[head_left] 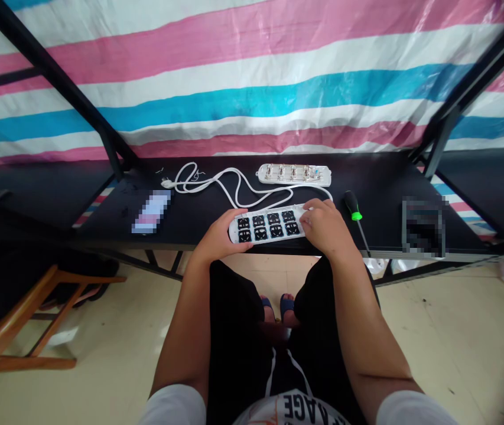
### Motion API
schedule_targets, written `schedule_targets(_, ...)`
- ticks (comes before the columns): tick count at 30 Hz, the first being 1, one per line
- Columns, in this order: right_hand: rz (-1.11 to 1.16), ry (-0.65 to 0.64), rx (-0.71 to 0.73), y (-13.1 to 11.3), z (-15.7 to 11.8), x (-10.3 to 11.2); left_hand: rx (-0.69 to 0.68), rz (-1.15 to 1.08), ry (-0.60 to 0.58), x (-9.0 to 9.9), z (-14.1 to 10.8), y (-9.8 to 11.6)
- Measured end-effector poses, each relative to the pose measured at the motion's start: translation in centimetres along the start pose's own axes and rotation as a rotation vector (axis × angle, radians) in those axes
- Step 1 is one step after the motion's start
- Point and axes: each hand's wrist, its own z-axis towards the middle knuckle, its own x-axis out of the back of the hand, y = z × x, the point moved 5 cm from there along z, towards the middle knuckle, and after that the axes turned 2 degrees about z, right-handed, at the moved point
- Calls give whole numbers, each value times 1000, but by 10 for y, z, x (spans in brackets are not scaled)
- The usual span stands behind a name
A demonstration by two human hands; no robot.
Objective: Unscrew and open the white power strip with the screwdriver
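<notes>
A white power strip cover [266, 227] with two rows of black socket inserts lies across the front of the black table, slightly tilted up at its right end. Around its left end my left hand [224, 237] is closed, thumb and fingers on opposite edges. My right hand [326, 224] is at the other end, its fingers bent against the cover; whether they pinch a small part there is hidden. Behind it sits the other half of the power strip [295, 175], open, with metal contacts showing. From this half a white cord [238, 183] loops left to its plug [167, 184].
A screwdriver [353, 206] with a black and green handle lies to the right, its shaft reaching the front edge. Blurred-out items include a phone-like one [152, 211] at left and a dark one [423, 227] at right. A wooden chair [43, 319] stands lower left.
</notes>
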Motion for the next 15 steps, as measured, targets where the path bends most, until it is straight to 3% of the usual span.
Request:
schedule_targets(7, -1, -85, -30, 1, 4, 2, -16, 16, 2, 0, 0, 1)
schedule_targets(15, 85, -109, 69, 12, 12, 0, -7, 29, -41, 2, -4, 3)
